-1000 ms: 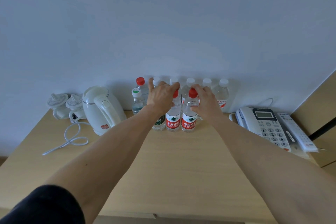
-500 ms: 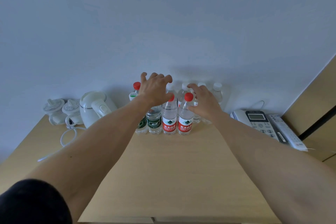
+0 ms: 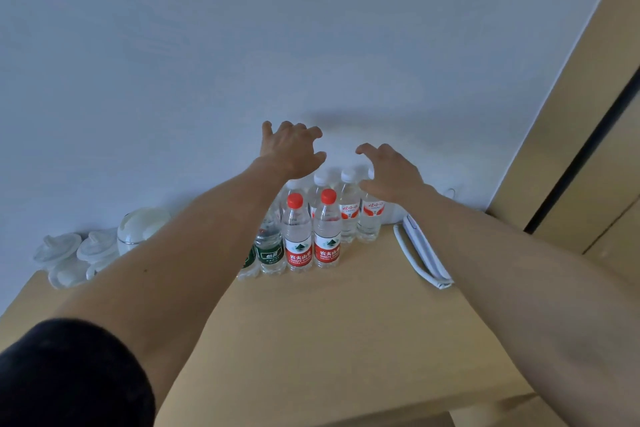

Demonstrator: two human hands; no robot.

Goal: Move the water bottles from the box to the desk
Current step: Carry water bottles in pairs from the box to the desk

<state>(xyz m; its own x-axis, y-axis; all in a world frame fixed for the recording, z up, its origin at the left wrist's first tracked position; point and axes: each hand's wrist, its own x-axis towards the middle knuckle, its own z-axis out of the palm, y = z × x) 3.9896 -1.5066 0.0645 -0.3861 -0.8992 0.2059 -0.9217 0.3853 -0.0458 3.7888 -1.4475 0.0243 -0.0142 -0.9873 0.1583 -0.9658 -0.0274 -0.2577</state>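
Note:
Several water bottles stand upright in two rows against the wall on the wooden desk [image 3: 346,340]. Two red-capped bottles with red labels [image 3: 297,236] [image 3: 327,234] stand in front, with green-labelled bottles [image 3: 270,250] to their left and white-capped bottles [image 3: 349,208] behind. My left hand [image 3: 292,147] hovers above the bottles with fingers loosely spread, holding nothing. My right hand [image 3: 389,172] hangs over the right-hand white-capped bottles, fingers relaxed, also holding nothing. The box is out of view.
A white kettle [image 3: 142,224] and two white lidded cups [image 3: 65,256] sit at the back left. A white phone handset [image 3: 420,250] lies at the right, partly behind my right forearm. A wooden panel [image 3: 588,114] rises at the right.
Both hands have let go of the two red-capped bottles and risen above the row. The view has shifted closer and upward, so the bottles sit lower in the frame.

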